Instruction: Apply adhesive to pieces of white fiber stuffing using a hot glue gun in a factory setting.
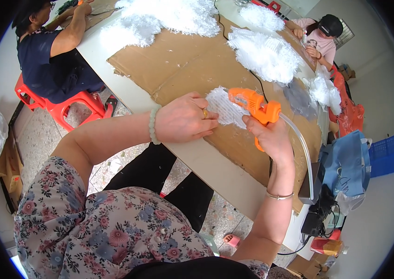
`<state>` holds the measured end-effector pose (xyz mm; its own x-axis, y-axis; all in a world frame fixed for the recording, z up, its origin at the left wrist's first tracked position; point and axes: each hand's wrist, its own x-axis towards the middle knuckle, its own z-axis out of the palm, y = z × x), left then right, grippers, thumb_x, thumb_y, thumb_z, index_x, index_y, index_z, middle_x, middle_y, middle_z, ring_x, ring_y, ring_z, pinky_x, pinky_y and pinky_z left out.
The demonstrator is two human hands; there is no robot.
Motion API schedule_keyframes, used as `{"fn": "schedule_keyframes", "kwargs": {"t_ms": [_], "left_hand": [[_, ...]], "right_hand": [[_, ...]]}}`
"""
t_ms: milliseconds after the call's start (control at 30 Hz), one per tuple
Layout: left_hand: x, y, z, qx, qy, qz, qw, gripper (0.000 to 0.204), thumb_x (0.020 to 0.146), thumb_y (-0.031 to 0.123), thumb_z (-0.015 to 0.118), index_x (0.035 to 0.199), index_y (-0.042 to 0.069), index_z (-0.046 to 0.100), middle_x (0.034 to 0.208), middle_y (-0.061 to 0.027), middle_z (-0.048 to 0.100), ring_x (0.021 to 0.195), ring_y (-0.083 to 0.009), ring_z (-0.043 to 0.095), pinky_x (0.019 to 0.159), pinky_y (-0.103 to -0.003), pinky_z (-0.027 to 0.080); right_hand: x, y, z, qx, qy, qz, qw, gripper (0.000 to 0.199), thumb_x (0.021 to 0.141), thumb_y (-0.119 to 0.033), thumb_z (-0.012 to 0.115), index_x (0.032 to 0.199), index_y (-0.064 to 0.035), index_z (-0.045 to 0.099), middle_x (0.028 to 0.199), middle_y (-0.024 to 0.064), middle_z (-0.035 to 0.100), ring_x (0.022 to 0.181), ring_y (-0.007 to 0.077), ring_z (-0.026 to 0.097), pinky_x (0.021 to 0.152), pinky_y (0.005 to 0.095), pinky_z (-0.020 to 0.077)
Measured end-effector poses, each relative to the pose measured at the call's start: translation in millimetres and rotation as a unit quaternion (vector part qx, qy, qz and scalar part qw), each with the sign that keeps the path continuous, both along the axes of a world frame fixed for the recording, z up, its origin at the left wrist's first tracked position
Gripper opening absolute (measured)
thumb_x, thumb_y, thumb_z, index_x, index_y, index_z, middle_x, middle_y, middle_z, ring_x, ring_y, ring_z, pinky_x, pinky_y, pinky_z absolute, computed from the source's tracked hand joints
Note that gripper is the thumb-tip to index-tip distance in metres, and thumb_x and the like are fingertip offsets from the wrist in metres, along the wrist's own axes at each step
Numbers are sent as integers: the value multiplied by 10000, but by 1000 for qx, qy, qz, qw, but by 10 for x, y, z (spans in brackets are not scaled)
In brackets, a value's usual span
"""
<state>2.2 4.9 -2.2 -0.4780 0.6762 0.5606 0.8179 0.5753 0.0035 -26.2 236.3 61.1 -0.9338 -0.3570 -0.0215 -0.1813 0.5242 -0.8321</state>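
Note:
My right hand (271,137) grips an orange glue gun (255,104) with a clear glue stick (299,144) trailing from its back. The gun's nozzle points at a white fluffy piece (225,108) lying on the brown cardboard (183,65). My left hand (185,118), with a ring and a pale bead bracelet, presses flat on the near edge of that white piece, fingers together. The cardboard covers a white table (206,162).
Piles of white fluffy material (264,53) lie further along the cardboard. One person in dark blue sits on a red stool (66,104) at the left; another in pink works at the far end. Blue bags (346,162) and a blue crate (385,153) stand on the right.

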Motion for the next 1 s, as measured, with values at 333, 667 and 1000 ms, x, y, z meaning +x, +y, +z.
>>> {"fn": "schedule_keyframes", "kwargs": {"t_ms": [333,667,1000], "left_hand": [[29,27,24,-3,14,21,1000,175,764,202,681,896,89,657,911,-3,690,644,-174,599,702,-333,441],[30,-1,23,-6,-17,16,1000,239,761,200,697,967,88,651,1032,-15,683,682,-179,581,732,-348,448],[12,-22,4,-2,-22,3,1000,274,729,211,716,964,85,655,1000,-5,682,790,-175,571,767,-342,449]], "right_hand": [[-28,-63,-82,114,-29,24,993,296,815,-126,704,1063,-12,589,859,-1,608,787,73,529,710,232,450],[83,233,56,-37,-24,-8,999,186,804,-49,685,962,-7,599,828,5,611,734,81,558,661,251,456],[333,493,-15,-28,-53,-70,996,185,804,-71,707,942,-19,595,803,-25,573,703,59,512,617,224,418]]}}
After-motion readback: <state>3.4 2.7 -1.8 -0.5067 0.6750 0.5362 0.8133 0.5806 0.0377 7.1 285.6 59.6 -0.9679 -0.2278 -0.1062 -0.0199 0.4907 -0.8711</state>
